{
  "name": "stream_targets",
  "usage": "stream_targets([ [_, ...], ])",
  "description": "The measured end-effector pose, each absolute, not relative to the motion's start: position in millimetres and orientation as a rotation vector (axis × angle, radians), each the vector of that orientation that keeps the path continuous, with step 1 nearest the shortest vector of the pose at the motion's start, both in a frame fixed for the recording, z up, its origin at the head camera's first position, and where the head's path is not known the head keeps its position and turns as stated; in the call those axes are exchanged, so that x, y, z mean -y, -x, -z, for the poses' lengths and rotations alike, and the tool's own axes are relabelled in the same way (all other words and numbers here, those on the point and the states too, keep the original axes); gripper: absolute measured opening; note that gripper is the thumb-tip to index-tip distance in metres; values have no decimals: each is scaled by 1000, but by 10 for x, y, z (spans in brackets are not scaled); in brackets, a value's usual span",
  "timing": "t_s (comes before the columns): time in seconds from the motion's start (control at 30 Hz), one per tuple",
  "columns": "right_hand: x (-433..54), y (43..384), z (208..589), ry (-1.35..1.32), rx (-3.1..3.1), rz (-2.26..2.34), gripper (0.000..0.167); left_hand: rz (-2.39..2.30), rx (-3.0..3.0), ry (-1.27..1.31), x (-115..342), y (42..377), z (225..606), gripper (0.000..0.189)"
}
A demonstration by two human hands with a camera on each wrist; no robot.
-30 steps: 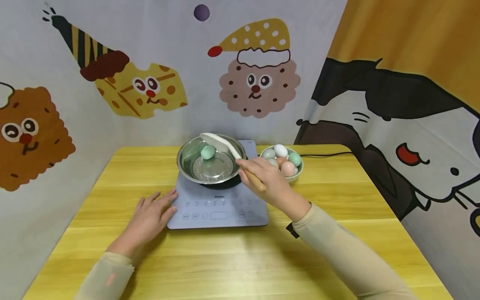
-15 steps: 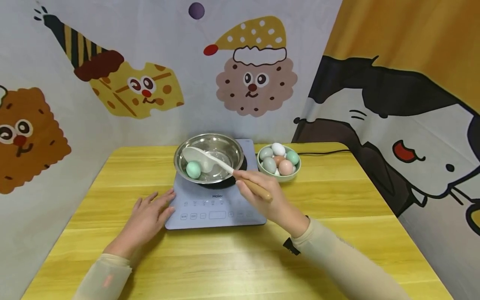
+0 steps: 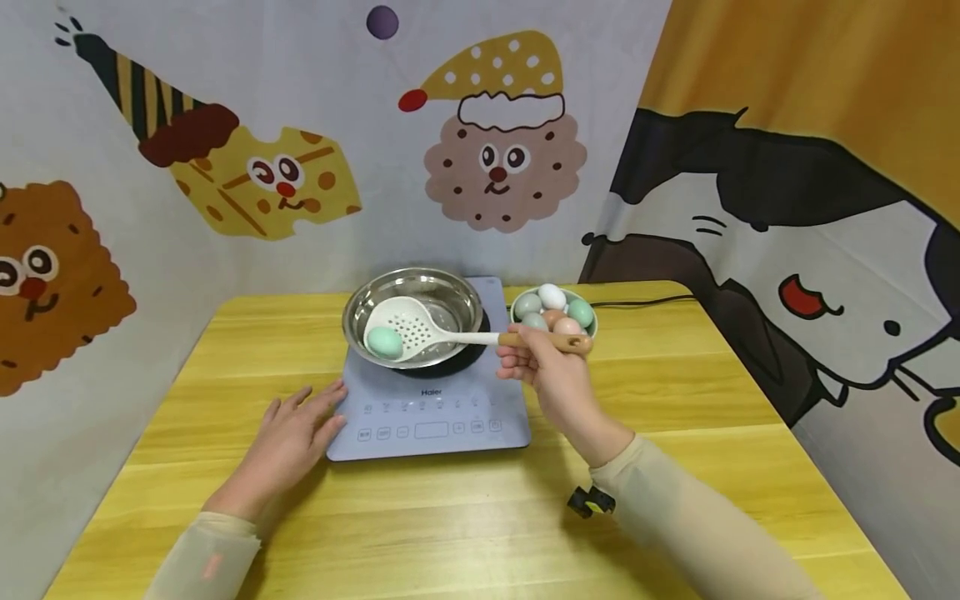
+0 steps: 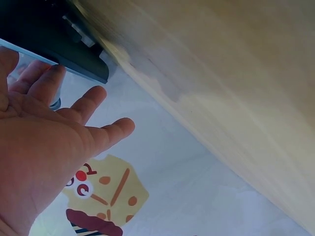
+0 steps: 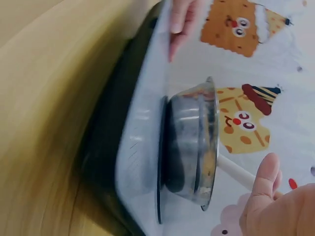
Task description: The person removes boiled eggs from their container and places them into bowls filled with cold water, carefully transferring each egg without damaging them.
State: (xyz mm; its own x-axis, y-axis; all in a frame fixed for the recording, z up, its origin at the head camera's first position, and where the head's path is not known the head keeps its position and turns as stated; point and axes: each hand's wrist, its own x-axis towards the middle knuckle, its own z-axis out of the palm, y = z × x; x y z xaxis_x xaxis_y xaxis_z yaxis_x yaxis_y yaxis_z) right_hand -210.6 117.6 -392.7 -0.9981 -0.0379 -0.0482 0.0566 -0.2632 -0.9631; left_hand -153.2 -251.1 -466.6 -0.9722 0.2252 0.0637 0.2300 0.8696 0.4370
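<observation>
My right hand [image 3: 551, 375] grips the wooden handle of a white slotted spoon [image 3: 408, 323], also glimpsed behind the pot's rim in the right wrist view. The spoon's perforated head lies inside a steel basin [image 3: 457, 292], with a pale green egg [image 3: 385, 342] at its left side; whether the egg rests on the spoon or beside it I cannot tell. Under the basin is a light induction cooker [image 3: 431, 412]. My left hand [image 3: 292, 433] touches the cooker's left edge, fingers spread; the left wrist view shows the palm [image 4: 47, 132] and loose fingers close to the cooker's edge.
A pale bowl [image 3: 592, 327] of several eggs in white, grey, brown, pink and green stands right of the cooker. A black cord [image 3: 645, 302] runs behind it to the right. The wooden table [image 3: 420, 525] meets a cartoon-printed curtain [image 3: 300, 50] at the back.
The spoon has swung from above the basin down beside the egg and its holes now face up. The egg sits further left and forward. The right hand turned; the left hand stayed at the cooker.
</observation>
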Motion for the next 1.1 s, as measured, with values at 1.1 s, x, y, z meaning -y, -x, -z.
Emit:
stream_targets([
  [1.1,-2996,1866,3624,-589,-1769,2905,41,717,3023,372,2502,1536,4671,52],
])
